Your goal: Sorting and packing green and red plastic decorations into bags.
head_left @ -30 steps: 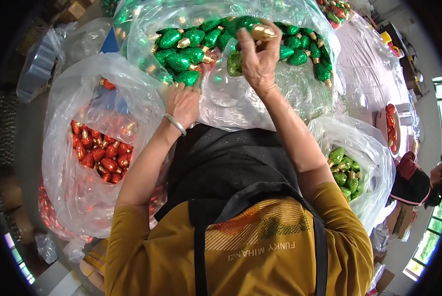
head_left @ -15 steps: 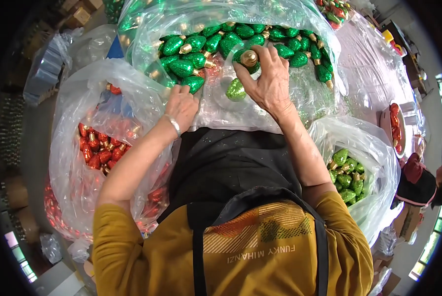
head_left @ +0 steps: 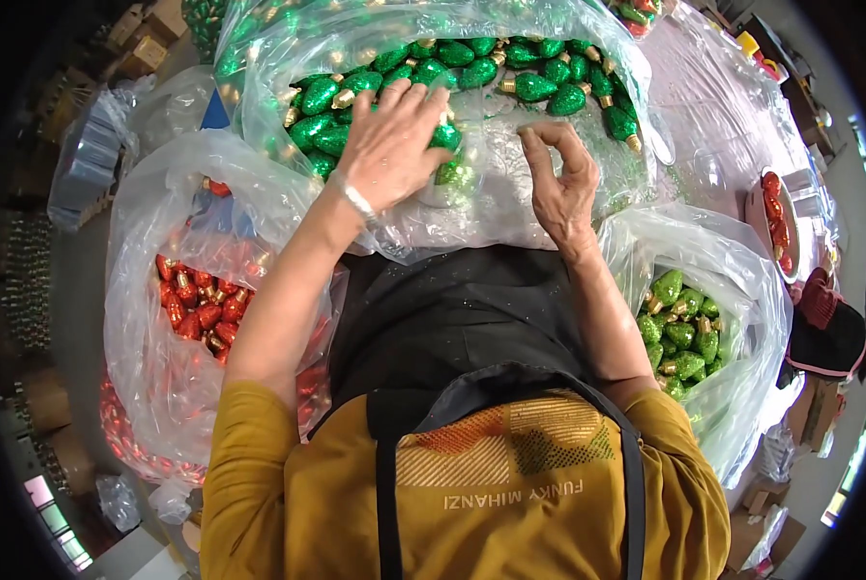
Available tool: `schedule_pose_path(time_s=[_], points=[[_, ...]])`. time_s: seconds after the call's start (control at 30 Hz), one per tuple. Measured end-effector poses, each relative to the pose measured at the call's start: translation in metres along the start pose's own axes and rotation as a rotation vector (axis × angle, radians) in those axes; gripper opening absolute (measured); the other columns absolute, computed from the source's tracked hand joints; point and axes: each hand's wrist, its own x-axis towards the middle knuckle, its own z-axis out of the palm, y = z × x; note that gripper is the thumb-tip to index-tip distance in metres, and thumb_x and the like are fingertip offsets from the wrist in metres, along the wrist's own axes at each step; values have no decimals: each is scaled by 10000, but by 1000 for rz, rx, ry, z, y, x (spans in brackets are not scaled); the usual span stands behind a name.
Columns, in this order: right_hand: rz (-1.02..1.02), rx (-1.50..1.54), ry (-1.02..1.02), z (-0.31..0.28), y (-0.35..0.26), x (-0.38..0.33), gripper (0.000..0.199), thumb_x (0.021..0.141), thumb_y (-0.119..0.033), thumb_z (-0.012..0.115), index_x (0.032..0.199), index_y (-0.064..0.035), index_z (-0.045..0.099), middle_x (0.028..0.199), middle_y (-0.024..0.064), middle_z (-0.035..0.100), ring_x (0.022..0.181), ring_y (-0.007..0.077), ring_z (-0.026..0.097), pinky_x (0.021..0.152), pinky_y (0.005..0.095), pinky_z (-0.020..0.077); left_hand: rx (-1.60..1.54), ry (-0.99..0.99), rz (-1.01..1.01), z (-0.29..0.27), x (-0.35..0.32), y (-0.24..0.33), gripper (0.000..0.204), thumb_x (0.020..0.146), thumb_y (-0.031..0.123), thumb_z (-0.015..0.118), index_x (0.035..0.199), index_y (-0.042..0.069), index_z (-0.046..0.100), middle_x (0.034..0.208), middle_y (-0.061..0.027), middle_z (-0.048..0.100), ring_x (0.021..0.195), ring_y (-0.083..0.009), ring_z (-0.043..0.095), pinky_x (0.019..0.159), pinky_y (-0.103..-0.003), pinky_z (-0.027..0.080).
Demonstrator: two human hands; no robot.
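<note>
Glittery dark green bulb-shaped ornaments (head_left: pixel 534 87) with gold caps lie in a large clear plastic bag in front of me. My left hand (head_left: pixel 389 145) reaches over them at the bag's mouth, thumb and fingers around one green bulb ornament (head_left: pixel 445 136); the hand hides part of it. Just below that, a light green bulb ornament (head_left: pixel 455 175) rests on the plastic. To the right, my right hand (head_left: pixel 563 179) is raised above the plastic, fingers curled and thumb tip near the index fingertip, with nothing visible between them.
A clear bag (head_left: pixel 201 382) on the left contains red bulb ornaments (head_left: pixel 198 307). Another bag (head_left: pixel 742 353), at right, contains light green ones (head_left: pixel 682 333). A white tub (head_left: pixel 784 232) with red ornaments stands farther right. Plastic sheeting (head_left: pixel 704 106) covers the table.
My left hand has moved up and right over the green ornaments. My right hand has let go of its green bulb ornament and drawn back to the right.
</note>
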Motion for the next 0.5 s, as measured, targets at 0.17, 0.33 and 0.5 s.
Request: schedule_pose_path(time_s=[0.17,0.33,0.5], points=[[42,-33,7,-11,-13,5,59,827,-25,624,848,23,597,820,135,626,763,236,623,700,300,472,-314,32,85,-5,-35,0,361,795,261,652,1054,13,610,1109,-139,588,1184,-315,455,959,-468,347],[-40,120,-208,-2,-24,38,83,834,-52,620,876,19,630,797,132,633,743,240,631,674,310,485,-405,-37,63,3,-83,13,231,758,118,635,967,20,628,1035,-98,599,1147,-314,480,930,-444,395],[-211,105,-507,23,-30,54,154,850,-118,625,913,22,634,823,119,642,731,210,623,660,312,484,-401,56,70,-25,-101,36,148,712,16,613,858,24,631,953,-80,600,1080,-290,524,881,-409,444]])
